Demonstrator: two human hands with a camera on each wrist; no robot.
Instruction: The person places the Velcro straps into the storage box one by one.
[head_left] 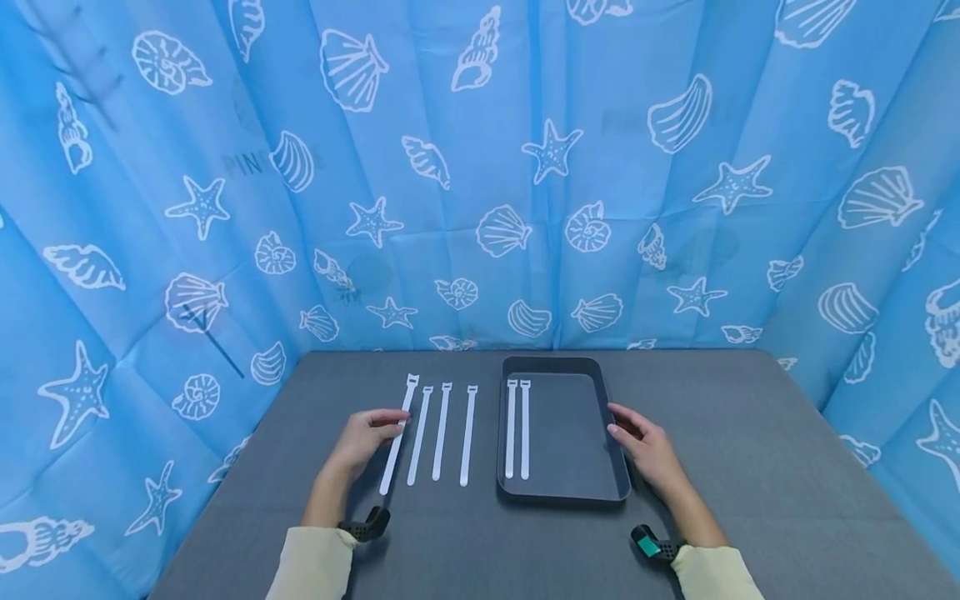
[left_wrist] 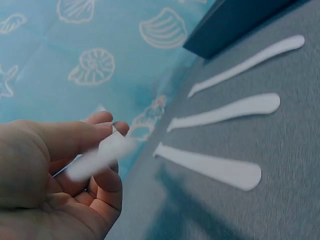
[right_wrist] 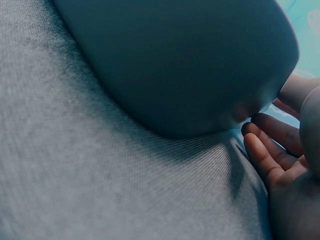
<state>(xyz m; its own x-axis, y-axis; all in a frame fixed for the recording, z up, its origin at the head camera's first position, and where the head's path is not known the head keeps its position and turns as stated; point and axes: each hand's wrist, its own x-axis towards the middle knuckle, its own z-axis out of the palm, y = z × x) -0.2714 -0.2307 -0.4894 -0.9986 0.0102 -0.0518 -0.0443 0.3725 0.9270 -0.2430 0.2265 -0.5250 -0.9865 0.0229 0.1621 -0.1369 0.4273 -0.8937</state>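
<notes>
My left hand (head_left: 362, 439) pinches a white hook-and-loop cable tie (head_left: 392, 463) between thumb and fingertips, slotted head pointing away. The left wrist view shows that tie (left_wrist: 100, 157) blurred, close to the camera and raised off the table. Beside it lie three more white cable ties (head_left: 440, 433) in a row on the grey tabletop. Two others (head_left: 518, 429) lie side by side along the left of a dark grey tray (head_left: 570, 442). At the tray's right wall is my right hand (head_left: 651, 454), its fingertips (right_wrist: 255, 120) touching the outside, fingers loosely bent.
A grey cloth (head_left: 442, 542) covers the table, whose far edge meets a blue curtain (head_left: 465, 167) printed with white shells and starfish. The curtain also hangs along both sides. Dark bands with cameras sit on the left wrist (head_left: 367, 525) and right wrist (head_left: 652, 543).
</notes>
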